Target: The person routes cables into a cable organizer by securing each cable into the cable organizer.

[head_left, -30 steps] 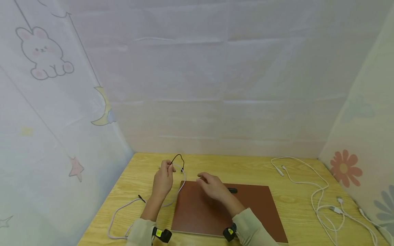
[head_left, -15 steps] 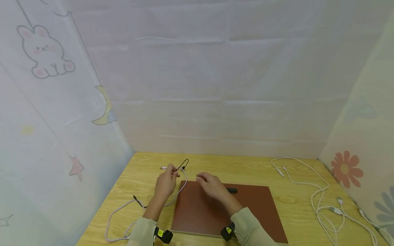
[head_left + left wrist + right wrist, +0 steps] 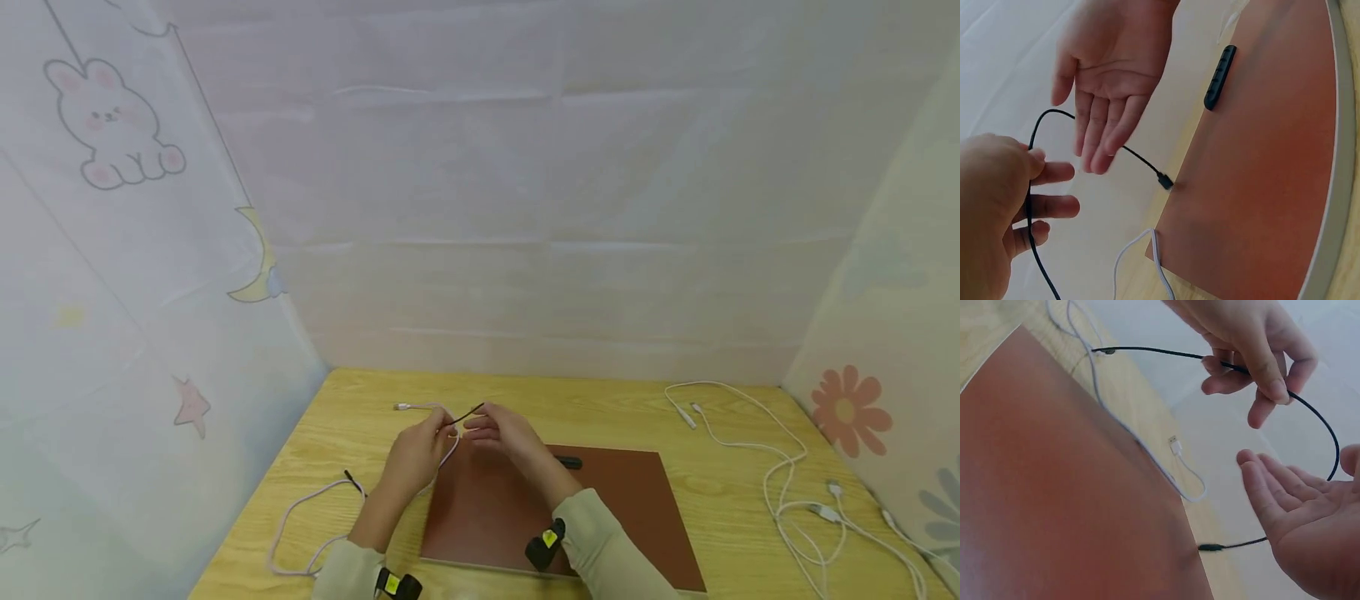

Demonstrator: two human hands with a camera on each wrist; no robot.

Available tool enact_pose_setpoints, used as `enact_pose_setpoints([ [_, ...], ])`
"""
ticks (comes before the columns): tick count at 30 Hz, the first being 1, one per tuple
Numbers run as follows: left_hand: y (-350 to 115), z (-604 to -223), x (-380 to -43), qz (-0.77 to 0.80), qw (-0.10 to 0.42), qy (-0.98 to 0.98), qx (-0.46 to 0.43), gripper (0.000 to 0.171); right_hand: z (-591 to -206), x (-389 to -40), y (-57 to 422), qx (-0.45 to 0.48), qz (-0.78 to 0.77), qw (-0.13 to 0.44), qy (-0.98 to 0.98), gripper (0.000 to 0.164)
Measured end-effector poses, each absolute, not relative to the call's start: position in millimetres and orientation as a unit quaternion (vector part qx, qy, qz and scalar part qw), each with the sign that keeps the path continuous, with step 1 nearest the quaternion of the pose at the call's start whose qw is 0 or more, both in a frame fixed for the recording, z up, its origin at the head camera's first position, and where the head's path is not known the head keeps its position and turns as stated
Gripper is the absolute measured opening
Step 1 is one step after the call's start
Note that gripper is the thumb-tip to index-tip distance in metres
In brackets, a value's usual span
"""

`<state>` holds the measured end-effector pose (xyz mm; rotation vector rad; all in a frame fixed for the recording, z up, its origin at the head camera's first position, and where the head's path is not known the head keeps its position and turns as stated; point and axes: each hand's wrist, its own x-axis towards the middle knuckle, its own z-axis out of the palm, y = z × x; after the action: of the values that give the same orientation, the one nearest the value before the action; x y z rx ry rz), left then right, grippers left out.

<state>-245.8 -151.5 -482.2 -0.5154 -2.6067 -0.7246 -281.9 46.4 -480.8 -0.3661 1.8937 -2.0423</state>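
My left hand [image 3: 415, 454] pinches a thin black cable [image 3: 1160, 352] between thumb and fingers. The cable arcs over to my right hand [image 3: 517, 440], which is held close by with its fingers extended. In the left wrist view it passes behind those fingers, and its small black plug [image 3: 1165, 181] hangs below them, over the edge of a brown board [image 3: 1266, 162]. The cable's other end shows a dark tip at upper left in the right wrist view. A pale lilac cable [image 3: 1110, 412] with a USB plug [image 3: 1175, 445] lies near the board's left side.
A black ridged strip [image 3: 1220, 78] lies at the board's far edge. Several white cables [image 3: 783, 462] are tangled on the wooden table [image 3: 360, 392] at right. A printed cloth wall [image 3: 480, 208] stands behind, with more cloth at both sides.
My left hand has moved right with the black cable, towards my right hand. The right hand has risen slightly to meet the cable, and the hands are now close together.
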Motion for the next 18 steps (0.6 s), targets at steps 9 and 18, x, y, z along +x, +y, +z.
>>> enact_pose_setpoints([
  [9,-149,-485,-235,-0.227,0.153,-0.933,-0.235,0.004,-474,-293,62,-0.070,-0.817,0.118,0.560,0.040],
  [18,-148,-485,-226,-0.202,0.126,-0.932,-0.275,0.005,-468,-299,75,-0.047,-0.818,0.079,0.568,0.033],
])
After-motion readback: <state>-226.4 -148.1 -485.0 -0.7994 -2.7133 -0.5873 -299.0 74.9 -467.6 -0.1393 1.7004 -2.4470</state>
